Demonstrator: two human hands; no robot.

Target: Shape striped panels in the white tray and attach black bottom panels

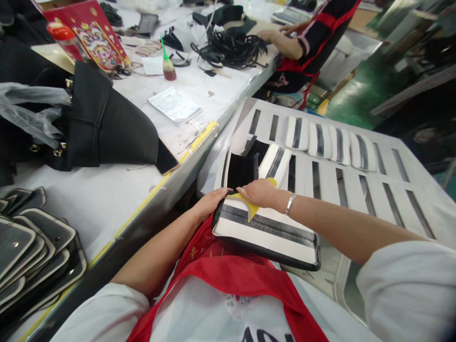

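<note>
Panel (269, 227), white with a dark stripe, lies near, against the red apron (245, 268). Right hand (262, 192), its grip clamped on a yellow tool (253, 210), is over the panel's far edge; left hand (211, 200) is at its left corner, grip impossible to tell. Farther right, 4 striped pieces (339, 145) line the table (420, 173).

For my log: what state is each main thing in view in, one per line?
Right hand: closed on the yellow tool
Yellow tool: resting against the black-edged piece
Left hand: at the piece's edge
Black-edged piece: held over the lap
Green-nozzle bottle: standing, partly filled
Notepad: flat, written on
Black straps: heaped
Dark panels: overlapping
</note>
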